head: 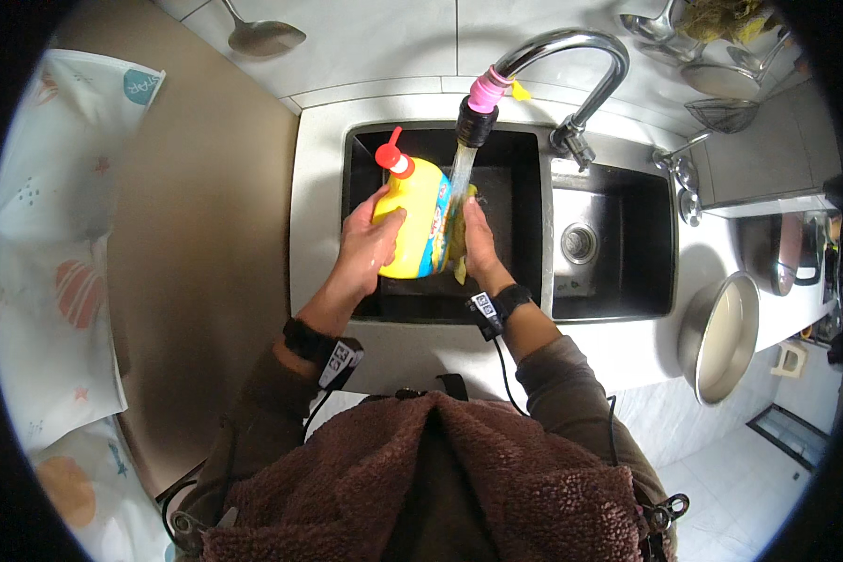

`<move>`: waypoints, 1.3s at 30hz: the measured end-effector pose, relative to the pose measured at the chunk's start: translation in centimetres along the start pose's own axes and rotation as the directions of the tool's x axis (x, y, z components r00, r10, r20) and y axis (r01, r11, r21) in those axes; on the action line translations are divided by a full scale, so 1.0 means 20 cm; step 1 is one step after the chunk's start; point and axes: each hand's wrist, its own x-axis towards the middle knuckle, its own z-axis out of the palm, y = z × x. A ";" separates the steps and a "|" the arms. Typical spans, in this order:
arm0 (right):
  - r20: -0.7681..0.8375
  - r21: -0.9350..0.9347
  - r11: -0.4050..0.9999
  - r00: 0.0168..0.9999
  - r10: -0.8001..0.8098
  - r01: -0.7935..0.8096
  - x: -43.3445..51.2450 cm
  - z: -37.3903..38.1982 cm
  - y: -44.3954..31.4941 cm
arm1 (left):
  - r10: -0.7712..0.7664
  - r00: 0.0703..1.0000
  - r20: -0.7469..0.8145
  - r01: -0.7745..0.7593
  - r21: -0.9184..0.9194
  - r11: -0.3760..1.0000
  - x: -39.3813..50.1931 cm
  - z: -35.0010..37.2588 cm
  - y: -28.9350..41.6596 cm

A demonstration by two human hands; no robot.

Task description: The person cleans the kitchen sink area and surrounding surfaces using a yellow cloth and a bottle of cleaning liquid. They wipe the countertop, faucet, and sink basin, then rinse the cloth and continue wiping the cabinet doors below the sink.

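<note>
My left hand (374, 242) grips a yellow plastic pump bottle (413, 225) by its side, over the larger basin of a dark double sink (513, 232). The bottle has a red pump top (393, 158) and a blue printed label that bears writing. On its right side my right hand (479, 239) presses a yellow-green scrubbing cloth or pad (461, 270) against the label; the palm side is hidden. Water (463, 168) runs from the black nozzle (476, 126) of the chrome faucet (608, 53) down between the bottle and my right fingers.
The smaller basin (611, 281) with a drain is on the right. Beyond it a metal bowl (699, 337) of pale liquid stands near the counter's edge. Ladles and a wire strainer (722, 114) hang at the upper right, a metal spoon (263, 36) at the upper left. A brown panel (204, 232) borders the left.
</note>
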 end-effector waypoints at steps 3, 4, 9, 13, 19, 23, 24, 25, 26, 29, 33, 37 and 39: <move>-0.016 -0.093 0.991 0.995 -0.102 0.100 0.01 0.08 -0.06 | 0.114 0.993 -0.023 -0.115 -0.012 0.993 -0.12 0.06 0.03; -0.035 -0.011 0.999 0.999 -0.040 0.040 0.01 0.08 -0.07 | 0.134 0.991 -0.006 -0.134 0.019 0.991 -0.16 0.07 0.04; 0.200 0.390 0.874 0.953 0.227 -0.290 0.00 0.06 -0.03 | 0.245 0.969 0.027 -0.247 0.052 0.968 -0.22 0.06 0.07; 0.132 0.193 0.922 0.940 0.315 -0.336 -0.05 0.07 0.00 | 0.277 0.961 0.025 -0.277 0.001 0.961 -0.19 0.05 0.06; 0.071 0.022 0.875 0.874 0.481 -0.483 -0.14 0.03 0.01 | 0.367 0.930 0.029 -0.367 0.166 0.915 -0.16 0.02 0.18; 0.213 -0.164 0.830 0.802 0.558 -0.533 -0.11 -0.04 0.05 | 0.285 0.951 0.122 -0.306 0.221 0.926 -0.15 0.00 0.33; 0.174 -0.281 0.796 0.788 0.591 -0.536 -0.11 -0.06 0.06 | 0.301 0.941 0.154 -0.336 0.332 0.881 -0.15 0.00 0.38; 0.276 -0.334 0.779 0.736 0.619 -0.530 -0.11 -0.09 0.07 | 0.332 0.917 0.219 -0.398 0.490 0.776 -0.14 0.00 0.42; 0.287 -0.472 0.801 0.795 0.534 -0.368 -0.11 -0.10 0.07 | 0.329 0.898 0.292 -0.440 0.630 0.640 -0.13 0.00 0.47; 0.237 -0.729 0.683 0.918 0.319 -0.049 -0.10 -0.18 0.05 | 0.296 0.854 0.427 -0.478 0.869 0.127 -0.11 0.01 0.61; 0.202 -0.441 0.871 0.921 0.332 -0.218 -0.09 -0.26 -0.01 | 0.332 0.800 0.500 -0.417 0.861 -0.292 -0.09 -0.09 0.85; 0.138 -0.371 0.900 0.946 0.295 -0.227 -0.10 -0.29 -0.04 | 0.409 0.663 0.628 -0.398 0.757 -0.518 0.01 -0.29 1.07; 0.168 -0.335 0.916 0.943 0.287 -0.219 -0.13 -0.30 -0.04 | 0.443 0.616 0.651 -0.317 0.720 -0.617 0.07 -0.40 1.11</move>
